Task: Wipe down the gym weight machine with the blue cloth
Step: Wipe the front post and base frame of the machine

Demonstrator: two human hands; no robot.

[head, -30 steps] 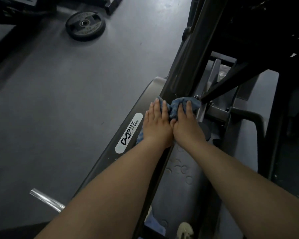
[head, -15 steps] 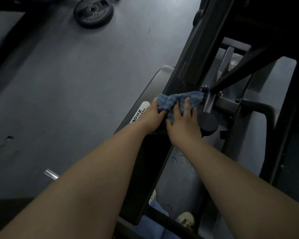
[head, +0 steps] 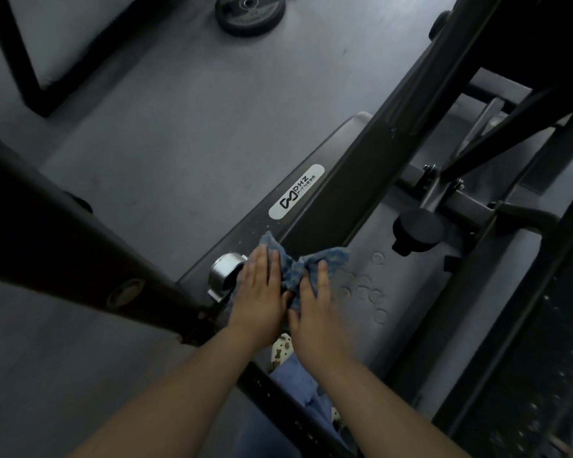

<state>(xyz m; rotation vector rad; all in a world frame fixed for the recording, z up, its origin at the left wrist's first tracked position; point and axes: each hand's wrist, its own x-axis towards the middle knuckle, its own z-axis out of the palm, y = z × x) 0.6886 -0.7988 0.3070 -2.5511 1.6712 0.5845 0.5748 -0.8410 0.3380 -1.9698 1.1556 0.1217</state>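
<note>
The blue cloth [head: 303, 267] lies bunched across the low frame beam [head: 328, 206] of the weight machine, just below the white DHZ label [head: 296, 192]. The left hand [head: 262, 294] presses flat on its left half and the right hand [head: 315, 317] on its right half, both with straight fingers, likely to spread pressure over both beam faces. A chrome peg [head: 225, 273] sits just left of the left hand. A weight plate [head: 249, 12] lies on the floor [head: 153, 127], well apart.
</note>
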